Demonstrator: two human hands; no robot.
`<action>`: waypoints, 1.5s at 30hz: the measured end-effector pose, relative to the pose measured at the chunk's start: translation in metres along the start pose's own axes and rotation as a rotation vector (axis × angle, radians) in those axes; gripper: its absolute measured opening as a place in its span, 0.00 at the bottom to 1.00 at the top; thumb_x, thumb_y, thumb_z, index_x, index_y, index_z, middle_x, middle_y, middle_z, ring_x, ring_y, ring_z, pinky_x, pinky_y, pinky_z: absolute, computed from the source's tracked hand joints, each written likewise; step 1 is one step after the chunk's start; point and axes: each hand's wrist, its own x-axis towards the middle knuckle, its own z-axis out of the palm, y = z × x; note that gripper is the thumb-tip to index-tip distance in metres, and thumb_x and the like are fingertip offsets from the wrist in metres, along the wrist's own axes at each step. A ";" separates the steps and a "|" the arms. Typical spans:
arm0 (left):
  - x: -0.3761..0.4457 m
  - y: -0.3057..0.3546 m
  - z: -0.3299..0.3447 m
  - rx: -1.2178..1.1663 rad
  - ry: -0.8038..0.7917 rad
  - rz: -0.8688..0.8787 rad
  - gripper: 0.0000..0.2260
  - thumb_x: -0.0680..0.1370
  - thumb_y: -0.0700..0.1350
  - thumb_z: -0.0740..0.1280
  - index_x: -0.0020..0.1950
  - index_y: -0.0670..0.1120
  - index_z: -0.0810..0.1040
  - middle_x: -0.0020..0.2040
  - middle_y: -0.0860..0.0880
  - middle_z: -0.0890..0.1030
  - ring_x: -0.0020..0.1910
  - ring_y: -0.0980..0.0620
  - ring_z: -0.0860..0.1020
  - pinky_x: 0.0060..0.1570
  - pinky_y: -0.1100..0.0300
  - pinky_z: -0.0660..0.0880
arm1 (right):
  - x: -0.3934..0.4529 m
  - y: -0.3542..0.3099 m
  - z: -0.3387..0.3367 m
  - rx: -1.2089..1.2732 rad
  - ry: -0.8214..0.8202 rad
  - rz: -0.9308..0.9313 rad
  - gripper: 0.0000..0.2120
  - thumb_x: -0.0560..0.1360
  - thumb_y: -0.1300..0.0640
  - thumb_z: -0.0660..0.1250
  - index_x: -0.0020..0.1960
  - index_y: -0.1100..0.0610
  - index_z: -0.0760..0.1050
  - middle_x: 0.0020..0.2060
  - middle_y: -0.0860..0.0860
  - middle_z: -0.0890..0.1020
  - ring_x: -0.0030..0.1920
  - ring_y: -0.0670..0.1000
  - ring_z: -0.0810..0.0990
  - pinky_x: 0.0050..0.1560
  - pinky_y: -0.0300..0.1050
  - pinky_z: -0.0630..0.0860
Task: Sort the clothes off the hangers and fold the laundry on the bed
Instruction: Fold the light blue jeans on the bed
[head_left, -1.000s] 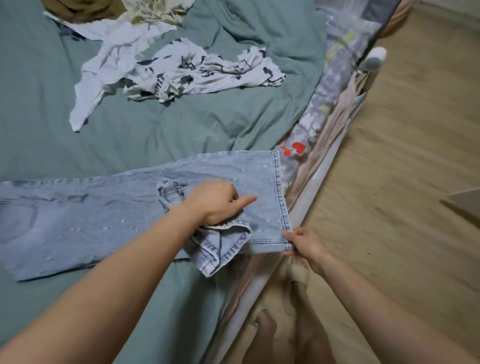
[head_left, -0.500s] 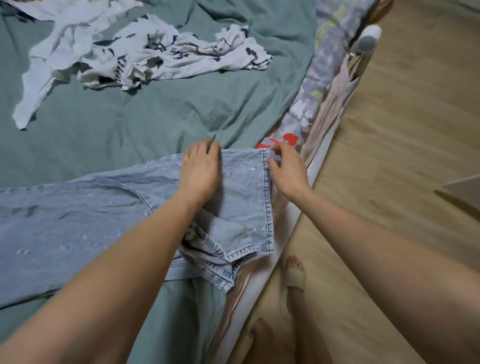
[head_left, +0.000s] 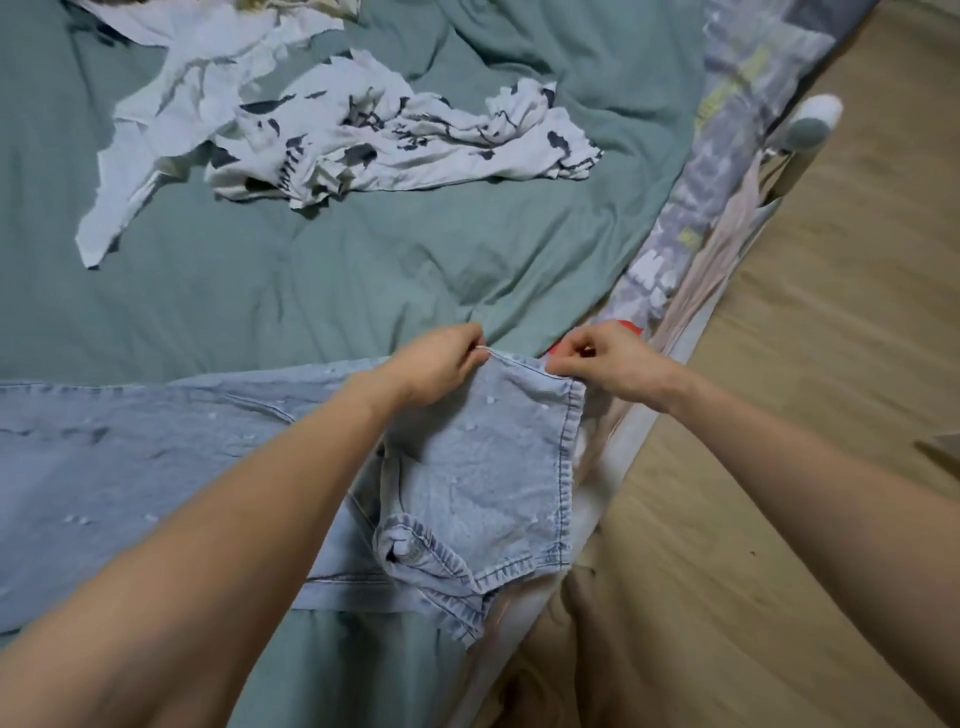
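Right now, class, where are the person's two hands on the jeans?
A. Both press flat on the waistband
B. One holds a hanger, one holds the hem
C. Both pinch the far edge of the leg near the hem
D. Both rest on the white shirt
C: the left hand and the right hand each pinch the far edge of the jeans by the hem corner.

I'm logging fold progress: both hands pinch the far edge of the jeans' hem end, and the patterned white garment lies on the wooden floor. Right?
Not quite. The head view shows the patterned white garment on the green bed cover, not the floor. The left hand and right hand do pinch the jeans' far edge.
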 end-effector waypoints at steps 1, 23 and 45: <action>0.003 0.001 -0.004 -0.036 0.032 0.018 0.08 0.82 0.44 0.59 0.52 0.40 0.73 0.51 0.40 0.78 0.50 0.42 0.75 0.44 0.56 0.64 | 0.002 -0.004 -0.005 -0.016 -0.051 0.000 0.05 0.71 0.60 0.74 0.39 0.60 0.79 0.33 0.51 0.80 0.34 0.43 0.74 0.36 0.34 0.69; 0.072 -0.008 -0.040 -0.086 0.204 0.037 0.06 0.77 0.46 0.67 0.48 0.46 0.83 0.46 0.47 0.81 0.49 0.44 0.78 0.49 0.50 0.75 | 0.098 -0.016 -0.046 -0.907 0.062 -0.509 0.06 0.67 0.59 0.70 0.40 0.57 0.74 0.36 0.54 0.78 0.39 0.58 0.79 0.35 0.47 0.75; 0.035 -0.091 -0.056 0.031 0.306 -0.186 0.09 0.79 0.54 0.65 0.49 0.50 0.78 0.49 0.48 0.82 0.51 0.44 0.78 0.46 0.53 0.73 | 0.124 -0.051 -0.016 -1.091 0.185 -0.380 0.04 0.71 0.60 0.68 0.45 0.59 0.76 0.44 0.57 0.77 0.46 0.59 0.75 0.45 0.51 0.69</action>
